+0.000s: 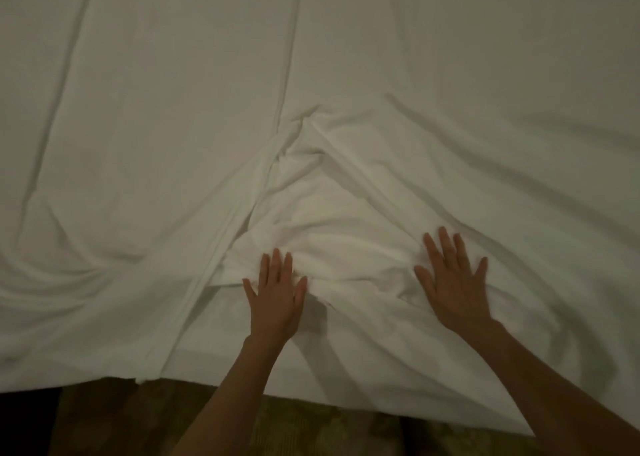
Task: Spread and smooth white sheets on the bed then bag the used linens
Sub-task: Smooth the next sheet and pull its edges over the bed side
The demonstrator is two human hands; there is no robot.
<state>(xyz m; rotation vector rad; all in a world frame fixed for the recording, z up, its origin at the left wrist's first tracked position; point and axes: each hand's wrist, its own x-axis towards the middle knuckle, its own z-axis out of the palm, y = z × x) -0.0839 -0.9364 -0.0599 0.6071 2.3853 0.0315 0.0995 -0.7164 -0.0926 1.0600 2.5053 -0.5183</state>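
Smoothing was in hand: left hand [277, 294] and right hand [453, 282] lay flat, fingers spread, grasping nothing, on the rumpled white cotton sheet [332, 192] at lower centre, needing outward strokes next.

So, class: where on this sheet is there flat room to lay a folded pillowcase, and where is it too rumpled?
Flat: the far sheet between its two long creases, and the far right. Rumpled: the bunched folds between and beyond the left hand and right hand.
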